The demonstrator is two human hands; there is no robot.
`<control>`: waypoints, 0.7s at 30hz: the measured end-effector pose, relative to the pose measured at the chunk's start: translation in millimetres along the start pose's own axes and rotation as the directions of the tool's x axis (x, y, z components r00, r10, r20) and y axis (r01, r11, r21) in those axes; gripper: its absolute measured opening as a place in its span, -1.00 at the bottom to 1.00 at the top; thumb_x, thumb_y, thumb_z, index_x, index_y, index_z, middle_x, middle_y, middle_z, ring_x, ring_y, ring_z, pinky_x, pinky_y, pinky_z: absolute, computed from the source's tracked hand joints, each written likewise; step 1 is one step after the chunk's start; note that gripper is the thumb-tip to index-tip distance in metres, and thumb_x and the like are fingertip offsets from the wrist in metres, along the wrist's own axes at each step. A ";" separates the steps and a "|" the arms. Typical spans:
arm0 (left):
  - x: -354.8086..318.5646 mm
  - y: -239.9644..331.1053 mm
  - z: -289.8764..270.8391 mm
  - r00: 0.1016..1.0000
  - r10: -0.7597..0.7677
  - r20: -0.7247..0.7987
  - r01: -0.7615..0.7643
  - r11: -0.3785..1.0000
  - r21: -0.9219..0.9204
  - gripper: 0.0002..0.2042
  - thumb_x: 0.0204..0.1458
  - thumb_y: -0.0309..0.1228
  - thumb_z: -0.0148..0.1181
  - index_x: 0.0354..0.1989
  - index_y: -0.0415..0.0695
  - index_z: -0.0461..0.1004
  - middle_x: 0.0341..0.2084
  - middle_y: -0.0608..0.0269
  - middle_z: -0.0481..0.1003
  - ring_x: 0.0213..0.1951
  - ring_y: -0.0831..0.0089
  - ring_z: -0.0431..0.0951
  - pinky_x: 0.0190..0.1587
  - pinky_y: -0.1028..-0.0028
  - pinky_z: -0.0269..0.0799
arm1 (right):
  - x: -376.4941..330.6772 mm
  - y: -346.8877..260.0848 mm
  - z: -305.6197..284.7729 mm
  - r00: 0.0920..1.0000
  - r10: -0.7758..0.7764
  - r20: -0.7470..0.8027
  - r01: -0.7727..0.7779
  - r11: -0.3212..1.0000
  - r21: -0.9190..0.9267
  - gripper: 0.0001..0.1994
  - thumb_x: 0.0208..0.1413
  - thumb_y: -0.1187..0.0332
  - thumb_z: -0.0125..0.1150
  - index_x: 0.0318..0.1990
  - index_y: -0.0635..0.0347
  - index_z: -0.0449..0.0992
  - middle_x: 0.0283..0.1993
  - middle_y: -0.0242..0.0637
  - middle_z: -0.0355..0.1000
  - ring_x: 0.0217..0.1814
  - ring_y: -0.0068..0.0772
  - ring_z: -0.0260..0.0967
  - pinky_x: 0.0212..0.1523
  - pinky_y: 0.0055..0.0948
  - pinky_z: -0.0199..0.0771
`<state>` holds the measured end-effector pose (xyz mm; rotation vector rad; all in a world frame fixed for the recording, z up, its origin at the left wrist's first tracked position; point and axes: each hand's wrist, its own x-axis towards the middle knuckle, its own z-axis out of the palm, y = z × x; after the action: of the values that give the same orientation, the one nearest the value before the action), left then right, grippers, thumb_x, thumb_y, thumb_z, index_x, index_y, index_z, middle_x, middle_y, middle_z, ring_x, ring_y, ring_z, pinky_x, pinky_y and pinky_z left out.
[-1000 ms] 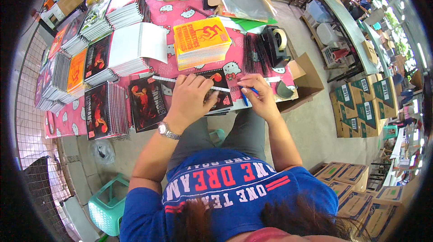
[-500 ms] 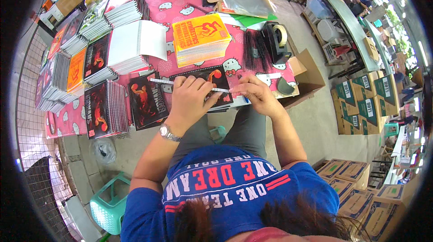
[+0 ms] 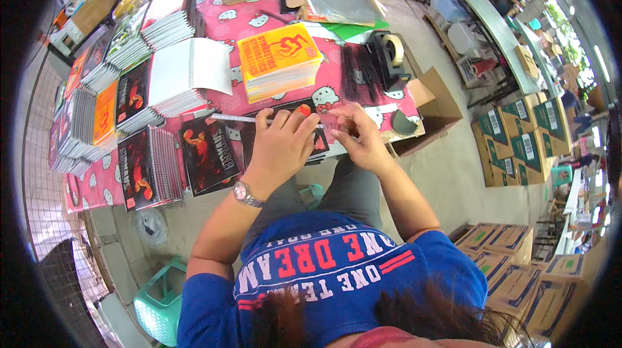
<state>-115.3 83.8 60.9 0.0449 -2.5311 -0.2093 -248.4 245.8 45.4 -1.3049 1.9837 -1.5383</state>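
A black notebook cover (image 3: 249, 142) with a red-orange picture lies at the table's near edge, in front of me. Across its upper part runs a thin white rod (image 3: 230, 117). My left hand (image 3: 282, 142) lies over the cover and rod, its fingers bent round the rod, whose right end shows just past the fingertips. Close beside that end, my right hand (image 3: 359, 139) has its thumb and fingers curled in a pinch. Whatever sits between them is too small to make out. To the left lies another black notebook (image 3: 206, 157) with a red figure.
An orange-yellow notebook stack (image 3: 278, 63) stands beyond my hands. Black binding wires (image 3: 361, 74) and a tape dispenser (image 3: 389, 63) are at right, above an open carton (image 3: 434, 111). Spiral notebook stacks (image 3: 188, 76) fill the left. A green stool (image 3: 159, 302) stands lower left.
My left hand has shifted a little right along the rod, covering more of its right end. The right hand has drawn slightly left, its fingers more curled. The whole view has shifted slightly.
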 end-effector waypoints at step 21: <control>-7.7 -0.3 -5.2 0.980 -0.153 0.130 0.156 0.988 -0.014 -0.79 -0.03 -0.19 0.29 -0.28 0.05 0.47 -0.06 0.33 0.42 0.25 0.24 0.22 0.21 -0.45 -0.45 | -27.3 195.5 -81.9 0.609 0.329 -0.721 -0.790 0.176 -0.587 -0.40 0.09 -0.09 0.14 0.07 0.26 0.33 0.24 0.39 0.18 0.34 0.54 0.00 0.30 0.32 -0.04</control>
<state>-106.0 83.3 60.8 0.2255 -2.6548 -0.3139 -382.2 318.4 -104.6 -0.1004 3.2718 -0.2602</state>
